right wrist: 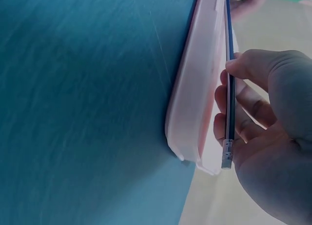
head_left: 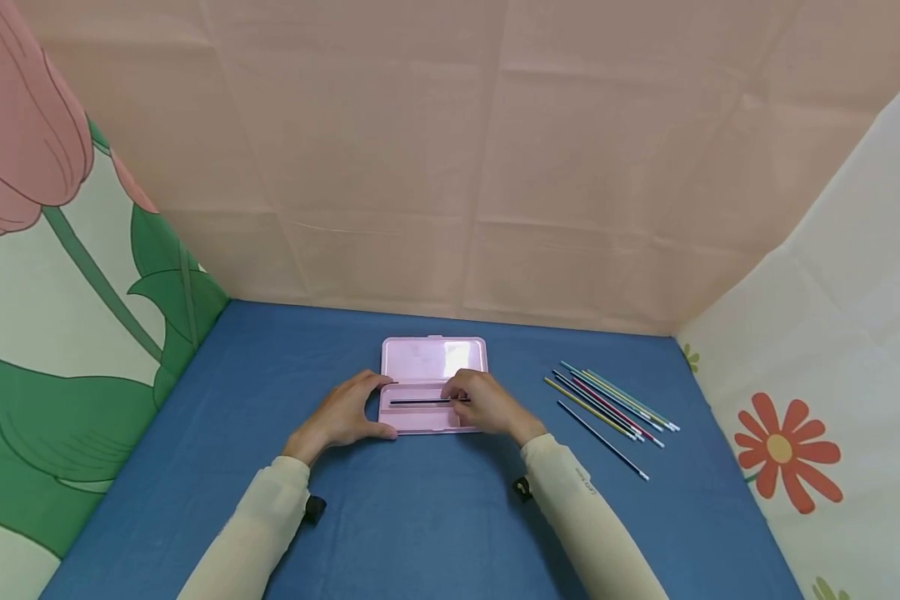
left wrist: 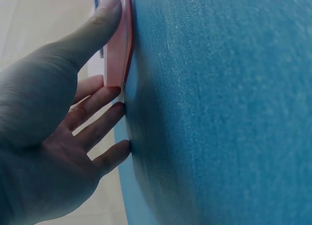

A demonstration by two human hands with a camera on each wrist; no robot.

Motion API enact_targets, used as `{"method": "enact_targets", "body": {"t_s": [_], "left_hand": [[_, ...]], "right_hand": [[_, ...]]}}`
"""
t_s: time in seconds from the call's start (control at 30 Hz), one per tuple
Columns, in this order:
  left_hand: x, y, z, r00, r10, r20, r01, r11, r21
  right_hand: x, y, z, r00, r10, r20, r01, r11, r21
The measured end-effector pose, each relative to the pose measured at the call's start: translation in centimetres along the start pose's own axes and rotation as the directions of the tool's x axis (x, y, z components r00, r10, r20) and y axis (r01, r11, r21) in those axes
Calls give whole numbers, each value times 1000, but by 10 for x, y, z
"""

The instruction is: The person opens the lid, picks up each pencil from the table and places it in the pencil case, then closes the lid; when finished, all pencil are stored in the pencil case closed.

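A pink pencil case [head_left: 426, 421] lies with its lid [head_left: 412, 358] swung back, away from me. My left hand [head_left: 345, 414] spans the case's left end, thumb on the front wall and forefinger near the hinge side; its other fingers are spread in the left wrist view. Between thumb and fingertips, my right hand [head_left: 487, 403] pinches a dark pencil [head_left: 420, 402] with a silver-banded eraser end. The pencil runs lengthwise over the tray of the case, its tip toward my left hand. In the right wrist view, the pencil [right wrist: 230, 103] shows beside the case's front wall [right wrist: 192, 98].
To the right, several pencils [head_left: 607, 398] in yellow, red, blue and dark colours lie in a loose slanted bunch. One dark pencil [head_left: 602, 439] lies apart, nearer me. The blue cloth [head_left: 420, 525] meets a beige backdrop behind and printed side panels.
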State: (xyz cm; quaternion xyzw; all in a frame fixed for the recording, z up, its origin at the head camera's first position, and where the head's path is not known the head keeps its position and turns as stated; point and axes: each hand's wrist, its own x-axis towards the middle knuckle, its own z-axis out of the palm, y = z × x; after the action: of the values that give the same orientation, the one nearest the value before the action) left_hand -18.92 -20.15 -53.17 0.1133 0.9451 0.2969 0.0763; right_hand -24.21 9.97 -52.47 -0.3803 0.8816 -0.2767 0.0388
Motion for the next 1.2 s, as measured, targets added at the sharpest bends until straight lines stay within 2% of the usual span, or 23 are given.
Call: {"method": "enact_targets", "body": {"t_s": [0.17, 0.47, 0.73, 1.03, 1.2], "left_hand": [[0, 0, 0, 1000, -1, 7, 1, 1000, 6], [0, 0, -1, 1000, 15, 4, -15, 1000, 3], [1, -1, -1, 1000, 14, 2, -14, 1000, 2], [1, -1, -1, 1000, 8, 6, -8, 1000, -3], [0, -1, 0, 1000, 2, 11, -2, 1000, -2]], "right_hand": [[3, -3, 3, 1000, 4, 23, -4, 1000, 7], [9, -6, 7, 998, -35, 43, 36, 999, -21], [10, -7, 8, 998, -19, 52, 20, 1000, -20], [10, -10, 9, 988, 44, 147, -46, 999, 12], [10, -9, 9, 990, 44, 134, -49, 998, 33]]}}
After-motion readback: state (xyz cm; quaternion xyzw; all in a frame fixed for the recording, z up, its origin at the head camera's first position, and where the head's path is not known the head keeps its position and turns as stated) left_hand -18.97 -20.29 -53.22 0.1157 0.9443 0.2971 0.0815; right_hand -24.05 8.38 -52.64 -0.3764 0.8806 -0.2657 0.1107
